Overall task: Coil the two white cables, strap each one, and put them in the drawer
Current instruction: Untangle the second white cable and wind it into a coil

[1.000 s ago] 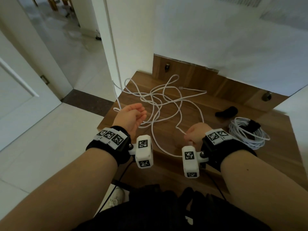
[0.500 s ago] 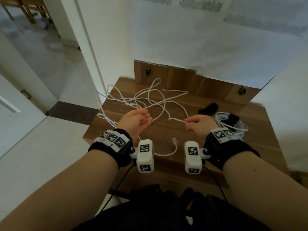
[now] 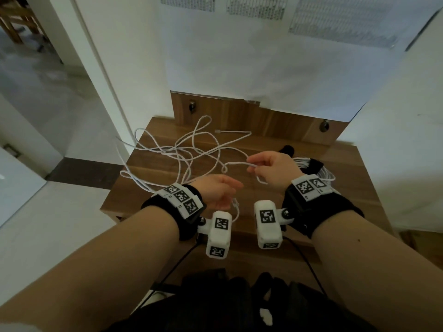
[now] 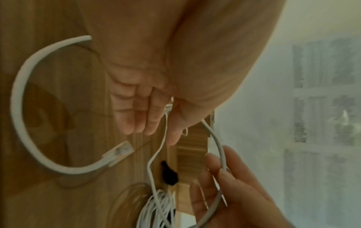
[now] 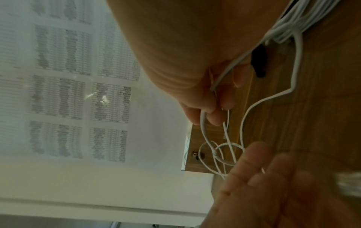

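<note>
A loose white cable (image 3: 191, 152) sprawls in tangled loops over the wooden table (image 3: 347, 188). My right hand (image 3: 254, 165) pinches a stretch of it above the table, seen close in the right wrist view (image 5: 210, 114). My left hand (image 3: 227, 188) is just left of it, fingers straight, and the cable runs past its thumb (image 4: 173, 132). The plug end (image 4: 119, 152) curves off below the palm (image 3: 236, 202). A second white cable (image 3: 328, 176) lies coiled at the right with a black strap (image 3: 316, 165) around it.
A loose black strap (image 3: 287, 149) lies behind my right hand. A wooden back panel with two knobs (image 3: 191, 106) stands at the table's far edge. White walls close in at the back and right. The table's left edge drops to a tiled floor and doorway.
My right hand has lifted and carried its stretch of cable up and away. My left hand has moved right toward it and straightened its fingers; the plug end now sits beside the left palm.
</note>
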The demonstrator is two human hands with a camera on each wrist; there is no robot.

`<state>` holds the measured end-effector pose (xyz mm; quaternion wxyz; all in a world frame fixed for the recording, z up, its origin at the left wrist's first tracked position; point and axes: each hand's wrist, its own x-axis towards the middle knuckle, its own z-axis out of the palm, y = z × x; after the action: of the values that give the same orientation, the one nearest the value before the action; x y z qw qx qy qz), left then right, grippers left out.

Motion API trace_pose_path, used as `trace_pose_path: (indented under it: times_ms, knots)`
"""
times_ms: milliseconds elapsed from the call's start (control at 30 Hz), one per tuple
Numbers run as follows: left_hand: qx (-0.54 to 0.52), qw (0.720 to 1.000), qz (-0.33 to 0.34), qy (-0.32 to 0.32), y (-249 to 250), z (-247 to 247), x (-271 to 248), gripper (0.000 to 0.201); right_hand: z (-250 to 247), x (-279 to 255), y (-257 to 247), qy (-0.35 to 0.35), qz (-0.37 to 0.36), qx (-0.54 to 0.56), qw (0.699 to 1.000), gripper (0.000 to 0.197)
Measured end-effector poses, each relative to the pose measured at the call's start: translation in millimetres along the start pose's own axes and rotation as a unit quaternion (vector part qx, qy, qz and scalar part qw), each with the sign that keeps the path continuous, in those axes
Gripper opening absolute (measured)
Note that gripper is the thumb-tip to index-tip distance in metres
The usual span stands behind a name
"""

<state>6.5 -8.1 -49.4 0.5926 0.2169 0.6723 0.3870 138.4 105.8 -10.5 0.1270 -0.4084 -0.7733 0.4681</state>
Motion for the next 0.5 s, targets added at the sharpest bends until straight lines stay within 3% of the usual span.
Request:
trace_pose_path:
  times_ms: [167, 267, 367, 500]
  knots:
    - [0.111, 0.992, -0.016, -0.05, -4, 12, -2, 0.029, -2, -5, 9, -0.009, 0.011, -0.046, 0.999, 0.025]
    - [0.139, 0.989, 0.007, -0.053, 6, 7, -9, 0.021, -3, -9, 9, -0.026, 0.021, -0.057, 0.998, 0.026]
    - [0.075, 0.996, 0.045, -0.028, 35, -11, -21, 0.018, -6, -12, -2, -0.004, 0.015, -0.029, 0.999, 0.014]
    - [-0.083, 0.988, 0.126, -0.011, 76, -30, -39, 0.019, -5, -19, -25, -0.066, -0.021, -0.036, 0.997, 0.029]
